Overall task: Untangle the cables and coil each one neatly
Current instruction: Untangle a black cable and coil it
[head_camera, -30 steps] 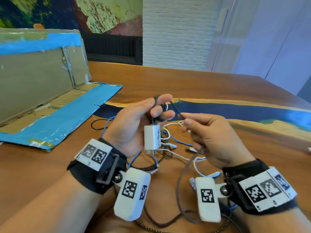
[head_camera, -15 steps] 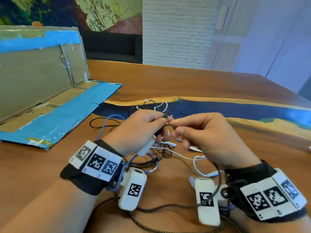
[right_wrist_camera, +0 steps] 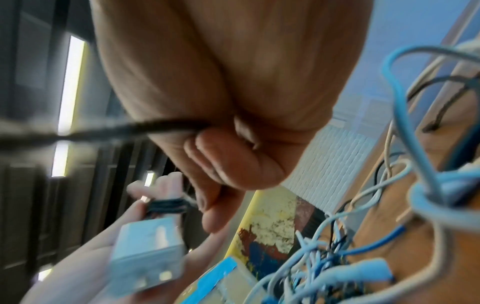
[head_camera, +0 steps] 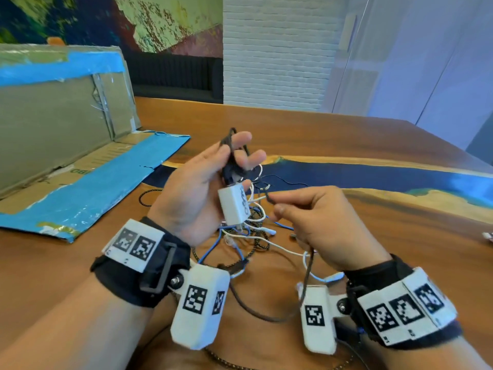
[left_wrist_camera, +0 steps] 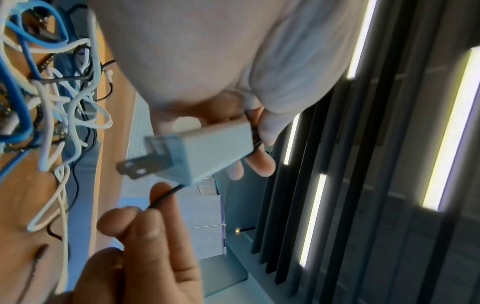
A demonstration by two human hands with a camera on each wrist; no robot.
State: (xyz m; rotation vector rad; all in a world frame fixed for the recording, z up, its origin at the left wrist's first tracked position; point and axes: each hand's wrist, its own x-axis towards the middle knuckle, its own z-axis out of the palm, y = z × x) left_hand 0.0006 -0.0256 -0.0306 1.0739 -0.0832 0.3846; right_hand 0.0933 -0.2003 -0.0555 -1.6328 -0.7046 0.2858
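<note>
1. Black cable (head_camera: 306, 279) is being wound into a small coil round the raised fingers of the left hand (head_camera: 197, 188), while the white charger block (head_camera: 234, 205) at its end hangs against the same palm, prongs down.
2. That left hand is held palm-up above the tabletop (head_camera: 346, 145), thumb to the left, and its curled fingers grip both the finished turns and the top of the block.
3. The right hand (head_camera: 325, 231) is closed in a pinch on the free run of the cable, thumb and forefinger meeting just right of the block; the remaining fingers are folded under.
4. Each new turn is best laid beside the last at the same width, with light tension fed from the pinch so that no twist is trapped.
5. The slack, which drops past the right wrist and loops low toward the near edge of the tabletop, should be drawn up gradually, lest it snag.
6. Beneath both hands, the tangle (head_camera: 248, 233) of white, blue and braided leads lies mid-tabletop, not yet sorted.
7. A taped cardboard sheet (head_camera: 80, 188) rests along the left edge.
</note>
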